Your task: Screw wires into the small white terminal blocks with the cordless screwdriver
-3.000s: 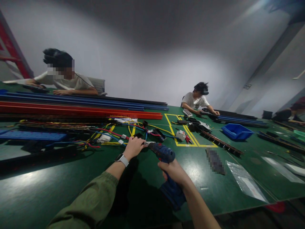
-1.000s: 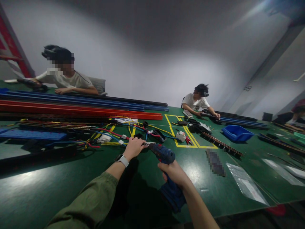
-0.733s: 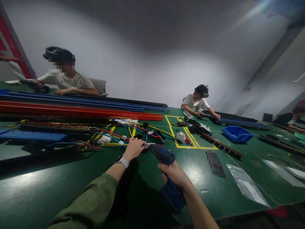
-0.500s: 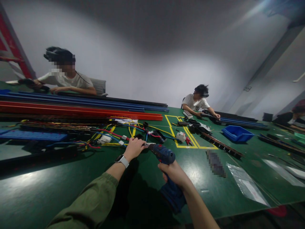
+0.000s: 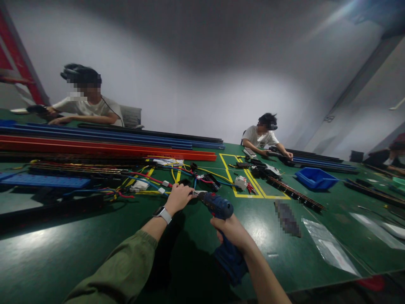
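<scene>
My right hand (image 5: 232, 230) is wrapped round the grip of a blue cordless drill (image 5: 220, 205), whose chuck points left and away from me. At the drill's tip sits a small pale metal-looking part (image 5: 198, 193). Against that part, my left hand (image 5: 180, 197) is closed with its fingers bent; what exactly they pinch is too small and partly hidden. A watch with a pale strap (image 5: 163, 214) is on my left wrist. Just beyond the left hand lie coloured wires (image 5: 152, 179) with white connectors (image 5: 165, 183).
Red channels (image 5: 126, 148) and blue channels (image 5: 110, 136) lie across the far left. A white terminal block (image 5: 241, 182) sits by yellow tape, with a blue bin (image 5: 316, 178) to the right. A plastic bag (image 5: 329, 247) lies nearer. Two co-workers sit opposite, another at far right.
Both my hands and the drill stay almost where they were, with only a slight shift of the view. The co-worker at left has moved an arm a little.
</scene>
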`<state>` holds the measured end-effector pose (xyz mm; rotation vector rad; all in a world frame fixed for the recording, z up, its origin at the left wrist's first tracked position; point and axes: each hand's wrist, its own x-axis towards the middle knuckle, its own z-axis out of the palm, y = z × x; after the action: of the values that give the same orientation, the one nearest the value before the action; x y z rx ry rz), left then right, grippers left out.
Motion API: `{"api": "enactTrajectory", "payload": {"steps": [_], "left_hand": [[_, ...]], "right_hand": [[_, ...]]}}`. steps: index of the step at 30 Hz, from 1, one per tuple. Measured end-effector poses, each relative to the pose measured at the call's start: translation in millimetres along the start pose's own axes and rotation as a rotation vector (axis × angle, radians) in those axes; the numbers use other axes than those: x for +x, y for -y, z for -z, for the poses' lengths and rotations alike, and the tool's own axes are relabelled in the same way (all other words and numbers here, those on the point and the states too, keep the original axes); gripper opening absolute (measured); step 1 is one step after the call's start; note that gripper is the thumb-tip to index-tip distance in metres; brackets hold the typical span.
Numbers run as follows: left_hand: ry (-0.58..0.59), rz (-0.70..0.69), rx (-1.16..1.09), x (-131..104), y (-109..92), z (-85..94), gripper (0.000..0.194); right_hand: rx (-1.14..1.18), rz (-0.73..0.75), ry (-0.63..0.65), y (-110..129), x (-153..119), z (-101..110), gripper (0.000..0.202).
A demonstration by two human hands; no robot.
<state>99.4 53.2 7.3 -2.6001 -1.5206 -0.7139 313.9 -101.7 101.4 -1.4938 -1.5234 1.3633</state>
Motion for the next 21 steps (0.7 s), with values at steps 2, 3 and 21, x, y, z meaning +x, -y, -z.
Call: {"api": "enactTrajectory", "payload": {"steps": [2,3,21], "left_hand": [[-0.004,0.000,-0.003,-0.1,-0.5,0.2,0.031],[-0.005,0.001,-0.004,0.0,-0.7,0.3,0.031],[-0.004,-0.003,0.024,0.1,0.5,0.3,0.032]], "right_hand": [[0.000,-0.005,-0.003,0.2,-0.5,-0.2,0.009],[-0.001,-0.006,-0.004,0.2,-0.7,-0.2,0.009],[0.008,-0.014,-0.017,0.4,-1.1,-0.6,0.012]]}}
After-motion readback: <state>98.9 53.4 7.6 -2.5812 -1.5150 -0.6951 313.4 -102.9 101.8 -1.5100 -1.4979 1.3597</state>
